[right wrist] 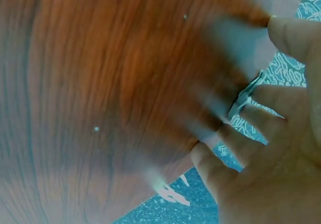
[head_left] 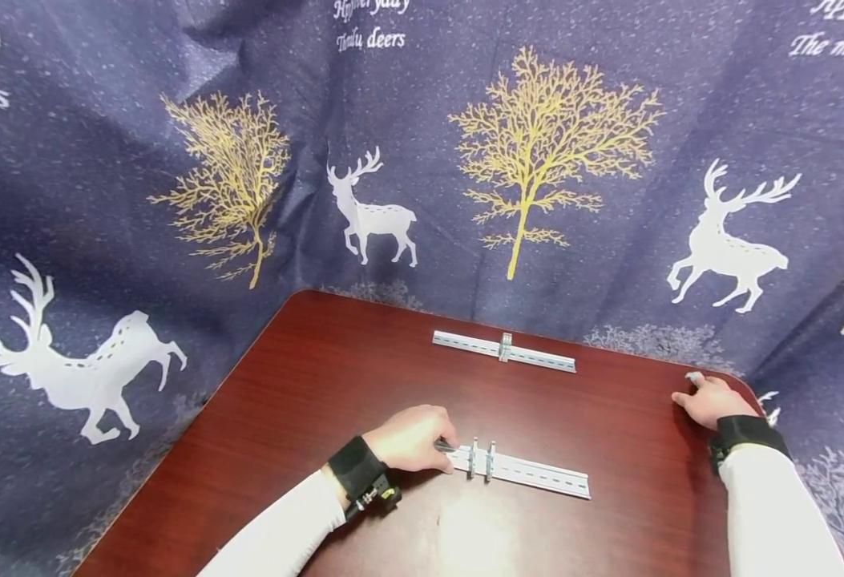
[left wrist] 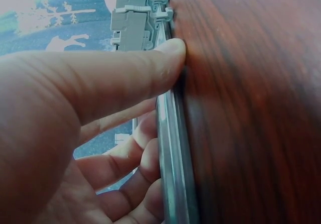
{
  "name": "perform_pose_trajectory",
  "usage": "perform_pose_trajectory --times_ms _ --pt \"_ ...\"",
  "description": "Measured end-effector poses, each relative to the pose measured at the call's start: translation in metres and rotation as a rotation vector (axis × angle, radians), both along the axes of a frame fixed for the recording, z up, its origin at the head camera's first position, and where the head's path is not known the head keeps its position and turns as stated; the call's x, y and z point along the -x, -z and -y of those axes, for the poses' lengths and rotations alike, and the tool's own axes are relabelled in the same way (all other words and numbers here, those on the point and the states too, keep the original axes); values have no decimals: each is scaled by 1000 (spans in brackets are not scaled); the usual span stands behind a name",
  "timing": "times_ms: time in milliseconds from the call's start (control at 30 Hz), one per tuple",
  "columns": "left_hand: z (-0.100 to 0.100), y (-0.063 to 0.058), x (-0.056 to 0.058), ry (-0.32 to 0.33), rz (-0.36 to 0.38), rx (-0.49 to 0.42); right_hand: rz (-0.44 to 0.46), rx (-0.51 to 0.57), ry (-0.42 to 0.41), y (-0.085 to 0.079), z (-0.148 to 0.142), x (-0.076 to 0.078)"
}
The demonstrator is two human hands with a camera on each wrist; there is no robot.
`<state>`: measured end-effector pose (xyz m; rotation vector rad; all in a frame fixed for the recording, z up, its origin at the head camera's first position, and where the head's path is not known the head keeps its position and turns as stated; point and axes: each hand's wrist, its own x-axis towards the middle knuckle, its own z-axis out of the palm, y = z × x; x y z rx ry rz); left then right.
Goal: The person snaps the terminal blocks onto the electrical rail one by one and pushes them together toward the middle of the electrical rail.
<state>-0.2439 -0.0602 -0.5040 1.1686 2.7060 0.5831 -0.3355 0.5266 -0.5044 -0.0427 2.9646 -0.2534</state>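
Observation:
My left hand (head_left: 410, 439) grips the left end of a slotted metal DIN rail (head_left: 540, 474), thumb along the near edge and fingers curled at the far side. Two thin grey terminal blocks (head_left: 473, 458) stand upright on this rail, a small gap between them, just right of the fingers. The left wrist view shows the blocks (left wrist: 131, 25) beyond the thumb. At the table's far right corner is my right hand (head_left: 717, 403), thumb spread away from the fingers. A small grey piece (right wrist: 245, 97) lies right at its fingertips; its kind is partly hidden.
A second DIN rail (head_left: 458, 343) lies farther back, with a grey block (head_left: 505, 347) mounted around its middle. The dark red wooden table (head_left: 306, 377) has its back and left edges against a blue curtain (head_left: 422, 120) printed with deer and trees.

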Motion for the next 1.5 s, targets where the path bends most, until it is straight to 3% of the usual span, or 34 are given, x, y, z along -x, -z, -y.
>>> perform_pose_trajectory --times_ms 400,700,1100,1500 --pt "0 1 0 0 15 -12 -151 -39 -102 -5 10 -11" --pt "2 3 0 11 1 -18 -148 31 91 -5 23 -23" --pt "2 -1 -1 24 -7 -29 -162 43 90 -9 34 -37" --pt "1 0 0 21 4 -41 -302 115 88 1 44 -52"
